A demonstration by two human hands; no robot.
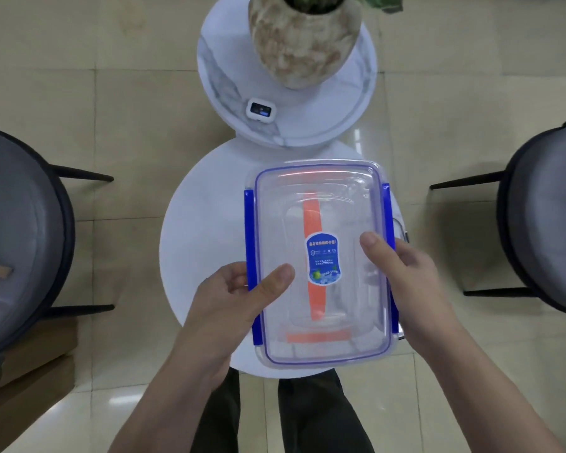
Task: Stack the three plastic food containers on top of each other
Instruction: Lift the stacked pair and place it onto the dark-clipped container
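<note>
left hand (232, 289): clamped on the blue-clipped clear container (321, 263), thumb on lid
right hand (402, 266): same, opposite side
risk: comes down crooked, slides off the orange-strapped container (312, 243) below

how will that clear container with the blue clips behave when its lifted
The clear container probably lifts light: nothing shows inside. Its walls look rigid, likely holding shape between the left hand and right hand. Glossy plastic may be slippery.
</note>
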